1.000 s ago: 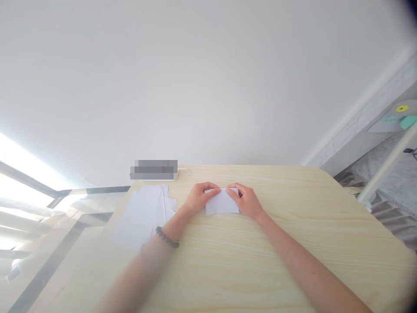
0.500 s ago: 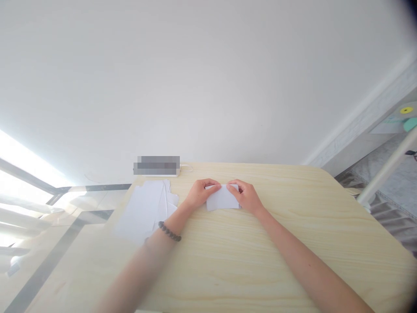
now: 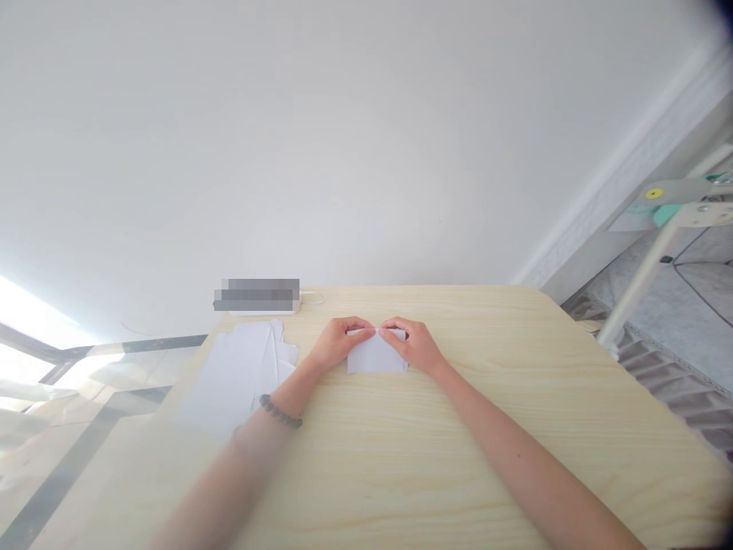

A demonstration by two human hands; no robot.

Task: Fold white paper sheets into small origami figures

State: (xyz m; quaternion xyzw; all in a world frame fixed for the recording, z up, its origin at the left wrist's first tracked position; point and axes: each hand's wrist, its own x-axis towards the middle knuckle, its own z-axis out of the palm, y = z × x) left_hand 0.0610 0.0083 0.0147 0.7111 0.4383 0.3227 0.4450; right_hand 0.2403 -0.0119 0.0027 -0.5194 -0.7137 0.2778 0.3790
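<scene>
White paper (image 3: 376, 357), far edge pinched by left fingers (image 3: 362, 334) and right fingers (image 3: 392, 335); loose sheets (image 3: 234, 370) left of them on bench (image 3: 504, 351).

Pale tones prevailed

The small paper (image 3: 375, 358) and the loose sheets (image 3: 229, 367) were white. The surface (image 3: 504, 359) showed pale yellow with streaky wood grain; the beaded bracelet (image 3: 279, 414) was dark grey. The wall (image 3: 366, 137) was pale grey, the round spot (image 3: 653, 194) yellow.
</scene>
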